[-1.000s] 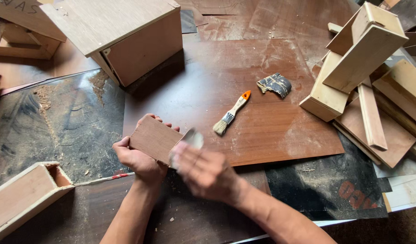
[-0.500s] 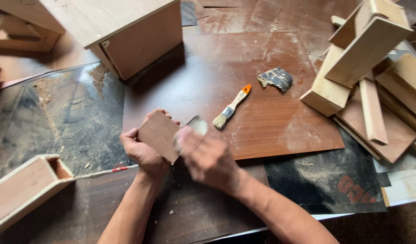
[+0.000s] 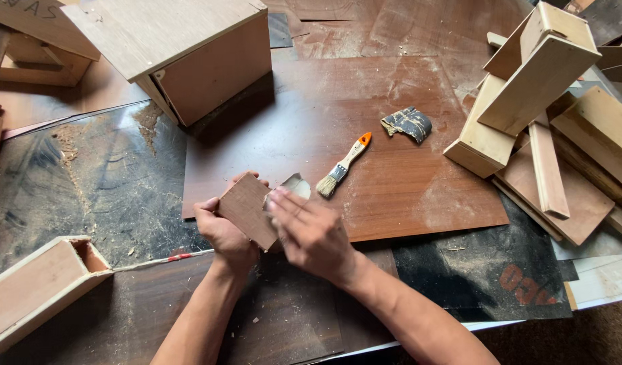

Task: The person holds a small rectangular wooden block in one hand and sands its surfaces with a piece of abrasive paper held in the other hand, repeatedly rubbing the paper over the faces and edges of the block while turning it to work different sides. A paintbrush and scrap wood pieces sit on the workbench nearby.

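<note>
My left hand grips a small flat brown wooden piece from below, holding it tilted above the brown board. My right hand presses a grey piece of sandpaper against the right edge of that piece; most of the paper is hidden under my fingers. A small brush with an orange handle lies just to the right of my hands on the board.
A crumpled dark sandpaper scrap lies beyond the brush. A large wooden box stands at the back left, a long open box at the front left. Stacked wooden blocks and slats fill the right side. Sawdust covers the dark sheet.
The wooden piece has tipped more upright in my left hand. My right hand with the sandpaper has slid along its edge, shifting slightly right and down.
</note>
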